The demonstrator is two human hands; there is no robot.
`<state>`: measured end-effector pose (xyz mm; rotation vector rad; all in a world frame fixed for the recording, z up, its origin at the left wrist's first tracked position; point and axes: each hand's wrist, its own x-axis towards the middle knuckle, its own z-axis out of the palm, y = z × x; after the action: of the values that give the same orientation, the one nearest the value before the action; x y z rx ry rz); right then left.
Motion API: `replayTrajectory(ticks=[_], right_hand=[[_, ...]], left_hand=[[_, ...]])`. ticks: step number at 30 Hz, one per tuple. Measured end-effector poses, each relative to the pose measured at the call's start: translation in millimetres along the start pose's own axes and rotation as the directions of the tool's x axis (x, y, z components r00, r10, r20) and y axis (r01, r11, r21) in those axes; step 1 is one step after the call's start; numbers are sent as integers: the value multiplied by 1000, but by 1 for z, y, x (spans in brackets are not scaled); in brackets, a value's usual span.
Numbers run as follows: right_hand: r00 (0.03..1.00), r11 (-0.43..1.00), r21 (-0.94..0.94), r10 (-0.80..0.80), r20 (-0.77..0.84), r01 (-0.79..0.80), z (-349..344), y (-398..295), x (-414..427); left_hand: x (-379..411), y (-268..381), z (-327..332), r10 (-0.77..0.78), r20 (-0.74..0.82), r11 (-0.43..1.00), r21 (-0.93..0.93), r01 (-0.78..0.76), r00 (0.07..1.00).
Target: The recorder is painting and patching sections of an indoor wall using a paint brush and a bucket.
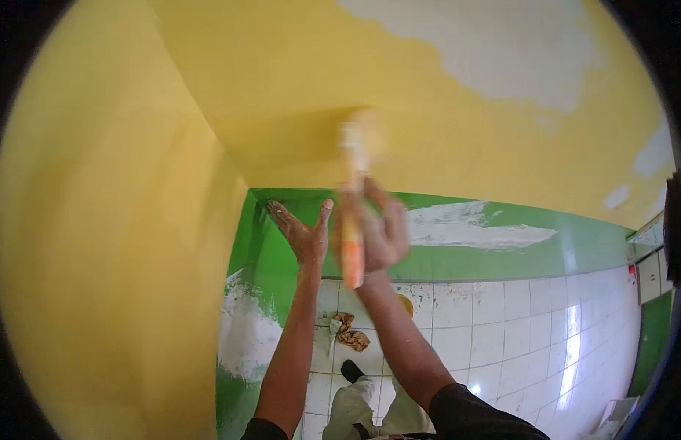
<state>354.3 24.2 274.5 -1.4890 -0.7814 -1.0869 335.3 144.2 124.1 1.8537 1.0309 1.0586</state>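
My right hand grips a long-handled brush or scraper with an orange and yellow handle. Motion blur hides the exact form of its pale head, which is raised in front of the yellow wall and casts a shadow there. To the left, my left hand holds nothing, its thumb and fingers spread apart. It is in front of the green lower band of the wall, close to the corner; whether its fingertips touch the wall, I cannot tell.
White patches mark the yellow wall, and a white smear crosses the green band. Another white patch covers the left wall's lower part. Crumpled brown material and a pale tool lie on the tiled floor, near a yellow container.
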Motion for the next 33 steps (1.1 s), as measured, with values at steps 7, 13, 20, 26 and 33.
replayTrajectory(ticks=[7,13,20,26,33], right_hand=[[963,875,452,245,-109,-171,-50,68,5],[900,953,128,302,-314,-275,-177,181,43],[907,977,-82,147,-395,-195,-152,161,25],[1000,998,-57,6,-14,-7,-57,57,3],[976,938,280,218,-14,-205,-99,108,9]], left_hand=[[-17,22,5,-5,6,999,49,5,1000],[-44,43,15,-9,101,1000,-5,9,995],[-60,40,10,-31,103,1000,-1,31,994],[-71,30,13,-7,98,1000,23,5,995],[-71,44,18,-3,130,1000,8,2,992]])
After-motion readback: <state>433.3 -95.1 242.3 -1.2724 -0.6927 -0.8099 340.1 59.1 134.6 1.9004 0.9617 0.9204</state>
